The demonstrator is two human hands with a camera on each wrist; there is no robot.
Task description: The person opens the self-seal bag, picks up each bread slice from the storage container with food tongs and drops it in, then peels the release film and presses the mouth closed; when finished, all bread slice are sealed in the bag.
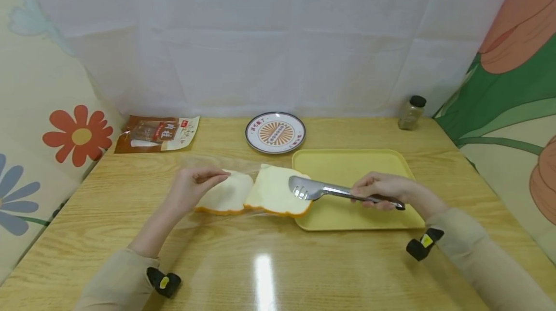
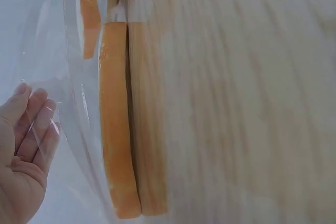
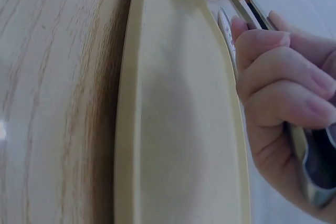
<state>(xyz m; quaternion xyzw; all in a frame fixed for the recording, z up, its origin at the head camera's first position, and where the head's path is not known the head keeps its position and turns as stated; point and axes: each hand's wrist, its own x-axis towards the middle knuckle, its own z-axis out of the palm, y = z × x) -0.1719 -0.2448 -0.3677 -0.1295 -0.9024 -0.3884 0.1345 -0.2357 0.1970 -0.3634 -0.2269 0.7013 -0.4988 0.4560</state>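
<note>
My left hand [image 1: 194,189] pinches the edge of a clear plastic bag [image 2: 73,98] between thumb and fingers. One bread slice [image 1: 232,192] lies under that hand, its orange-brown crust [image 2: 116,124] showing through the film in the left wrist view. My right hand [image 1: 382,190] grips metal tongs [image 1: 332,189] around their handles. The slotted tong head lies over a second bread slice [image 1: 278,190], which overlaps the left rim of the yellow tray [image 1: 360,221]. The lower tong jaw is hidden beneath this slice. Curled fingers [image 3: 283,93] wrap the handles in the right wrist view.
Behind the bread stands a round patterned plate [image 1: 275,132]. A brown-and-white food packet [image 1: 156,134] lies at the back left. At the back right is a small jar with a black lid [image 1: 411,113]. A white cloth [image 1: 278,40] hangs behind the wooden table [image 1: 208,267].
</note>
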